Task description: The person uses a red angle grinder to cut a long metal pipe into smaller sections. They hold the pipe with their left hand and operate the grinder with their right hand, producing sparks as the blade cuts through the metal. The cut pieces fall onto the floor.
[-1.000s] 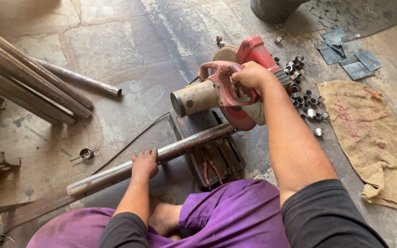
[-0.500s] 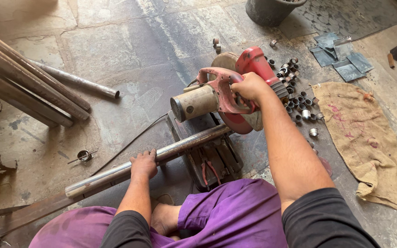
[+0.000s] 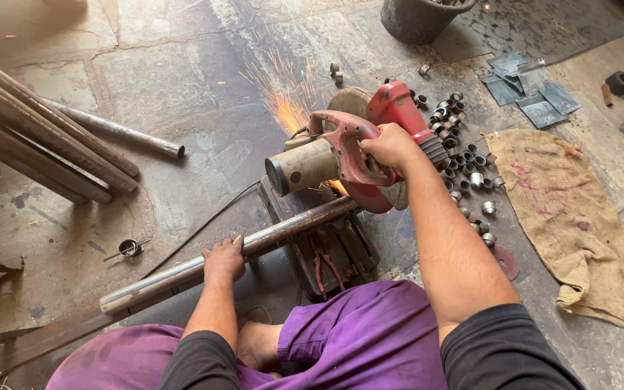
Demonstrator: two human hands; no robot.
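Nearest the viewer, purple trousers (image 3: 355, 339) cover the person's folded legs on the concrete floor (image 3: 182, 79). Just beyond, the left hand (image 3: 224, 261) clasps a long grey steel pipe (image 3: 182, 273), which lies slantwise from the lower left up to the saw's vise. Further on, the right hand (image 3: 391, 150) is clenched around the handle of a red chop saw (image 3: 359, 148), pressed down on the pipe's far end; orange sparks (image 3: 287, 94) spray away behind it. Right of the saw lie many short cut pipe rings (image 3: 464, 155), then a burlap sack (image 3: 579, 217). At the left edge rests a bundle of long pipes (image 3: 30, 137). Bare floor lies open beyond the sparks, up to a dark bucket (image 3: 424, 18) at the top edge.
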